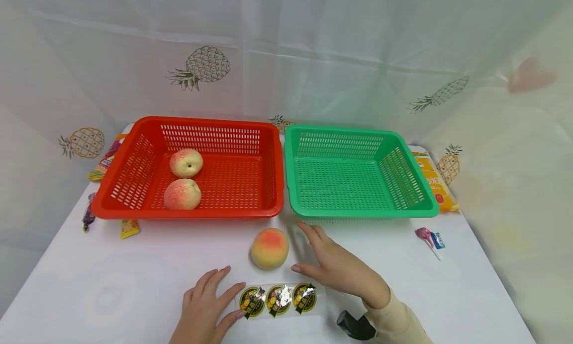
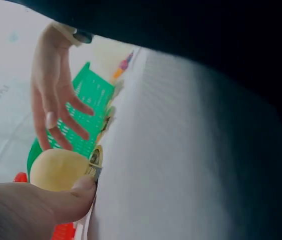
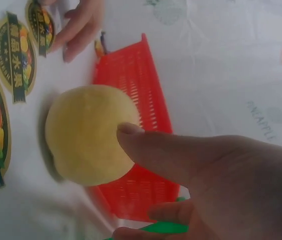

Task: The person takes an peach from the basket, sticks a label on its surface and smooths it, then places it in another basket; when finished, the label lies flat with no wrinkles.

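Observation:
A peach (image 1: 270, 249) with a red-orange top stands on the white table, between the two baskets' front edges and a clear strip of three round fruit stickers (image 1: 278, 300). At the strip's left end is my left hand (image 1: 203, 304), thumb and index finger spread and touching its edge. My right hand (image 1: 337, 267) hovers to the right of the peach, fingers extended and thumb apart, holding nothing. From the right wrist, the thumb (image 3: 130, 129) overlaps the peach's outline; contact cannot be told. Two more peaches (image 1: 182, 194) lie at the left in the red basket (image 1: 233, 214).
The green basket (image 1: 358, 213) stands right of the red one. Snack bags (image 1: 436, 182) stick out behind the baskets' outer sides. A lollipop (image 1: 424, 234) and a blue wrapped sweet (image 1: 437, 240) lie at right, a purple sweet (image 1: 88, 214) and yellow packet (image 1: 129, 228) at left.

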